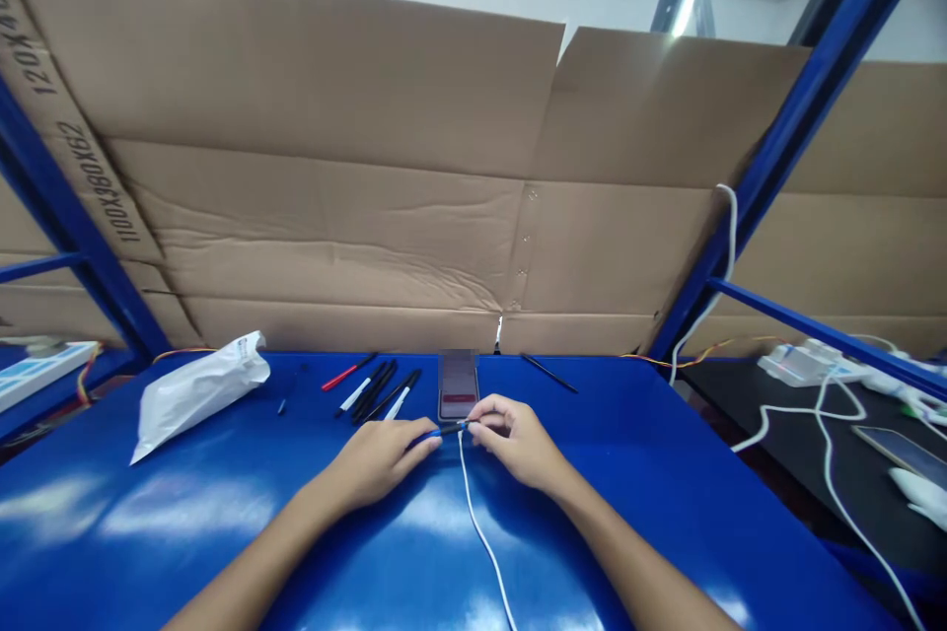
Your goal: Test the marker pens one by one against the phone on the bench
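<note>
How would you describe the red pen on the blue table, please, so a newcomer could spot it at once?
Start at the blue table, along its back edge by the cardboard. Left of the upright phone lies a group of pens. The red pen stands out among black and white ones.

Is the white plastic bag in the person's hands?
No, the white plastic bag lies on the blue table, away from both hands.

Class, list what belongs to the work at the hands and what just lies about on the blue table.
At the hands: left hand, right hand, dark pen-like stick, white cable.
Lying about: upright phone, red pen, black pens, white plastic bag.
</note>
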The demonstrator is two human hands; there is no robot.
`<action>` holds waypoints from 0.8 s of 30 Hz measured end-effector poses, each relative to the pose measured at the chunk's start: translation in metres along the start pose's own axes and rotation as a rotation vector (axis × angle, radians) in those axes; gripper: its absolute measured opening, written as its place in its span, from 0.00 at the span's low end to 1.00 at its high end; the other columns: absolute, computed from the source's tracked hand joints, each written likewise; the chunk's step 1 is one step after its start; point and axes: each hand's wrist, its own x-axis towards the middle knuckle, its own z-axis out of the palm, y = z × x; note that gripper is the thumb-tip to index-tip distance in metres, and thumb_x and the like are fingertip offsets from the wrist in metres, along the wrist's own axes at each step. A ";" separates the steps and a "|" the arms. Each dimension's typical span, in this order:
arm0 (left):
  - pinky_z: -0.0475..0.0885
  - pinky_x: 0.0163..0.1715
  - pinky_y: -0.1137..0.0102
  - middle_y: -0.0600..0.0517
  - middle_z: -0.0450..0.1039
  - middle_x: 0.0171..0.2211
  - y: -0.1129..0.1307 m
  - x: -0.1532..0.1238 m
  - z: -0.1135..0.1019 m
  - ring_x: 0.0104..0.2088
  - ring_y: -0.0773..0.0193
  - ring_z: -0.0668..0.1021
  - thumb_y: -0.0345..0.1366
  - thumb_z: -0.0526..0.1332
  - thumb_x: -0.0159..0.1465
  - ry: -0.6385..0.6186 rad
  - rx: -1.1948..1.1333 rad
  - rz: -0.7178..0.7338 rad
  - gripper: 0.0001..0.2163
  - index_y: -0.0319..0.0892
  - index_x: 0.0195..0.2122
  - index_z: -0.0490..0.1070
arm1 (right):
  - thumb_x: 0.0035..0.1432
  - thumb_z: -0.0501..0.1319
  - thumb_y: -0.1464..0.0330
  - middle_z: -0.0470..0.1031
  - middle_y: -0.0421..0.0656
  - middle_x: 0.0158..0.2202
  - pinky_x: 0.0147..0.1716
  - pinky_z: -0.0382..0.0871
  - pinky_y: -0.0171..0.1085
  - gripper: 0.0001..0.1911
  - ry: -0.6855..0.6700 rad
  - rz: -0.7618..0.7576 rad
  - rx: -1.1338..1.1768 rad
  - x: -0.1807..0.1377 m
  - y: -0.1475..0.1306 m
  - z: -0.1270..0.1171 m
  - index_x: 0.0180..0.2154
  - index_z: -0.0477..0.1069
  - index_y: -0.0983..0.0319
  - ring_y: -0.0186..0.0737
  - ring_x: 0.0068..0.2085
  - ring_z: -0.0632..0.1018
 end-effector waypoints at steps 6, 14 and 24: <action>0.70 0.39 0.69 0.52 0.81 0.40 0.005 -0.001 -0.002 0.40 0.56 0.82 0.49 0.45 0.78 -0.044 -0.059 0.016 0.20 0.48 0.46 0.75 | 0.58 0.69 0.59 0.80 0.42 0.30 0.32 0.71 0.35 0.14 -0.058 0.055 0.079 0.000 -0.001 -0.003 0.39 0.73 0.62 0.40 0.32 0.80; 0.70 0.39 0.69 0.51 0.82 0.42 0.006 0.001 0.002 0.42 0.54 0.83 0.49 0.46 0.78 -0.052 0.013 0.012 0.19 0.49 0.48 0.75 | 0.65 0.63 0.55 0.81 0.42 0.28 0.30 0.69 0.34 0.16 -0.083 0.065 -0.149 -0.003 -0.002 -0.003 0.34 0.75 0.61 0.39 0.30 0.80; 0.70 0.39 0.69 0.51 0.82 0.41 0.008 0.000 0.001 0.41 0.54 0.83 0.48 0.46 0.78 -0.039 0.020 0.014 0.19 0.48 0.47 0.75 | 0.73 0.53 0.55 0.80 0.42 0.29 0.37 0.68 0.35 0.24 -0.066 -0.039 -0.316 -0.005 -0.010 -0.004 0.30 0.75 0.61 0.39 0.33 0.79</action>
